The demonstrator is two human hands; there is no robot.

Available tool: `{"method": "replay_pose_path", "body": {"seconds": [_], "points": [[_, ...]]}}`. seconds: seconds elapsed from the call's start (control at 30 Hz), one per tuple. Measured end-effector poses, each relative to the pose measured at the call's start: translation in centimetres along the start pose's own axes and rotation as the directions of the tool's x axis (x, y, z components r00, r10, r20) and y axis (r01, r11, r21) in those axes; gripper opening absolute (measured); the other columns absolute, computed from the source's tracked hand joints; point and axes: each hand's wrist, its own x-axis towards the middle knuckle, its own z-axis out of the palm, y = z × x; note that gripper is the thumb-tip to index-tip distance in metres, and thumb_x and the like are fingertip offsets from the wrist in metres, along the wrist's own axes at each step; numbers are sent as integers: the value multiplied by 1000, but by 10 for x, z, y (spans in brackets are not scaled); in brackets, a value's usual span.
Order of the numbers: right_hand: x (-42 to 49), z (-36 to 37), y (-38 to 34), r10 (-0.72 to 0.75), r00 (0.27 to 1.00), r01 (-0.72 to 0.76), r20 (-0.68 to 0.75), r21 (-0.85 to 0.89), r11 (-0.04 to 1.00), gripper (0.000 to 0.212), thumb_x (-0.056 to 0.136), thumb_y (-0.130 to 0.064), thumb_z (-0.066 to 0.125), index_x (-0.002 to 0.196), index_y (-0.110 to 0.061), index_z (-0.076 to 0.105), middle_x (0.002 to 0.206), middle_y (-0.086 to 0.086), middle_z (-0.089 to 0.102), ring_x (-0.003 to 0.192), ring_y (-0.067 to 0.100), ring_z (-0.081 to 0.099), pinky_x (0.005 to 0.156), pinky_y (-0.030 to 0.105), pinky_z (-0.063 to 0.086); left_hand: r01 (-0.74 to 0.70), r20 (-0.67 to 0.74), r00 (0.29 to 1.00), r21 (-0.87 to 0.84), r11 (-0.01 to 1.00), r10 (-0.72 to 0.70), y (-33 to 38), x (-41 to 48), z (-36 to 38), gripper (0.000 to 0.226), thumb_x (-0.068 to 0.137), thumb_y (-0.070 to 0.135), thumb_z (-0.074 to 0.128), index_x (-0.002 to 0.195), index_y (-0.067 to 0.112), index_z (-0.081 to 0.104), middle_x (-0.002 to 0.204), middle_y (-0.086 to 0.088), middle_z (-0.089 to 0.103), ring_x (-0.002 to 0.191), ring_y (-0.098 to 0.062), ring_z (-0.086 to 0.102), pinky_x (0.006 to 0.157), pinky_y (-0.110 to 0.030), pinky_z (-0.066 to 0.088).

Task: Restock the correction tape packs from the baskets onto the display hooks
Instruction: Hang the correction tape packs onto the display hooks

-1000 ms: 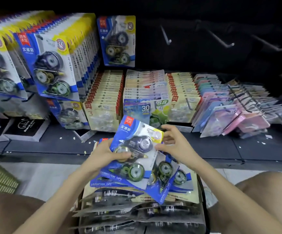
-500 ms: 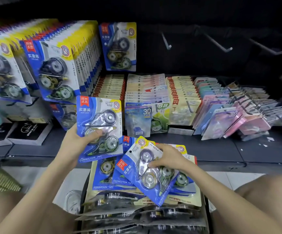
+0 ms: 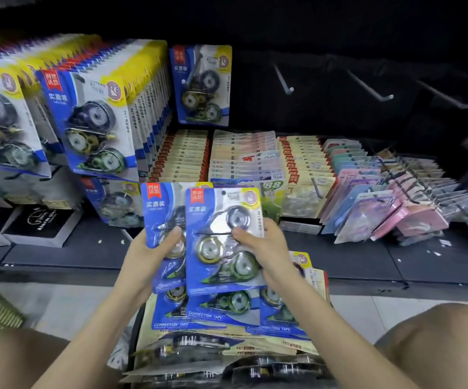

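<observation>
Change: since half a second ago the right hand (image 3: 267, 248) has lifted the front pack (image 3: 221, 220) out of the basket (image 3: 135, 332), and the left hand (image 3: 145, 259) has swung the rear pack (image 3: 158, 209) in from the left. These two correction tape packs now overlap above the basket.
Basket: closest to the viewer, between the person's knees. It is heaped with blue loose packs (image 3: 216, 313) lying face up over darker ones.
Left grip: just above the basket. The thumb is curled over the front of the rear pack and the fingers are behind it, holding it upright.
Right grip: beside the left, above the basket. The thumb pinches the front pack across its clear blister with the fingers behind, and this pack covers the rear pack's right edge.
Shelf (image 3: 339, 256): dark, just beyond the basket. It carries carded stationery (image 3: 244, 158) standing in rows, with pink and blue packs (image 3: 412, 203) further right.
Filled hooks (image 3: 92, 119): beyond and left of the basket, dense rows of the same blue packs.
Single hung pack (image 3: 202, 85): straight beyond the basket, alone on its hook.
Bare hooks (image 3: 283, 80): beyond and right of the basket, jutting from the dark back panel.
</observation>
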Motion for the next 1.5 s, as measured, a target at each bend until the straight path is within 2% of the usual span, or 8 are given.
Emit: {"method": "replay_pose_path", "body": {"seconds": [0.27, 0.4, 0.5, 0.8, 1.03, 1.23, 1.37, 1.5], "points": [[-1, -15, 23, -7, 1000, 12, 11, -490, 872, 49, 81, -52, 72, 117, -20, 62, 105, -4, 63, 97, 14, 60, 87, 36, 50, 27, 29, 999, 92, 995, -30, 1, 3, 8, 26, 81, 8, 76, 104, 18, 70, 98, 2, 77, 85, -15, 73, 68, -29, 57], [13, -76, 25, -93, 972, -123, -217, -802, 584, 91, 74, -66, 70, 143, -12, 43, 130, 10, 59, 119, 27, 56, 93, 40, 48, 13, -17, 1000, 71, 997, -12, 1, 5, 12, 24, 83, 7, 74, 103, 18, 69, 92, 5, 77, 78, -12, 73, 64, -27, 58], [16, -104, 34, 105, 966, -259, -238, -853, 453, 106, 75, -62, 73, 153, -14, 20, 143, 14, 50, 128, 33, 50, 96, 43, 47, -19, -62, 998, 61, 998, 23, 5, 9, 9, 26, 83, 7, 75, 105, 19, 69, 94, 5, 77, 82, -13, 73, 66, -30, 58], [22, -115, 48, 230, 930, -343, -287, -452, 824, 113, 67, -14, 91, 154, -13, 19, 147, 15, 44, 130, 29, 46, 102, 40, 42, -88, -115, 989, 25, 996, 90, 12, 6, 5, 24, 85, 1, 70, 98, 20, 66, 79, 16, 75, 69, -2, 71, 53, -17, 54], [10, -116, 0, -118, 947, -81, -298, -580, 811, 89, 73, -9, 83, 147, -19, 35, 116, 1, 57, 111, 28, 57, 90, 40, 47, -148, -132, 978, 90, 985, 159, 16, 6, -6, 26, 82, 8, 76, 97, 27, 67, 92, 13, 76, 86, -12, 73, 72, -33, 56], [-11, -87, -59, -444, 893, 177, -76, -847, 501, 81, 86, -16, 73, 152, -22, 27, 66, 3, 56, 61, 20, 52, 59, 35, 36, -284, -125, 937, 278, 918, 328, 35, -5, -5, 33, 80, 10, 79, 90, 36, 61, 79, 35, 68, 75, 12, 65, 68, -24, 48], [-17, -56, -93, -651, 750, 433, 117, -830, 351, 74, 85, -17, 75, 148, -21, 37, 131, 2, 62, 106, 25, 61, 80, 31, 40, -384, -131, 882, 354, 853, 452, 61, -8, -4, 37, 77, 17, 82, 92, 42, 60, 84, 39, 66, 83, 14, 63, 73, -21, 48], [-6, -24, -123, -710, 697, 603, 101, -618, 505, 71, 85, -15, 76, 143, -29, 38, 119, -27, 55, 90, -1, 60, 78, 14, 42, -506, -164, 793, 358, 785, 587, 96, -5, 0, 41, 78, 18, 82, 93, 47, 57, 87, 43, 64, 88, 15, 62, 80, -23, 49]]}}
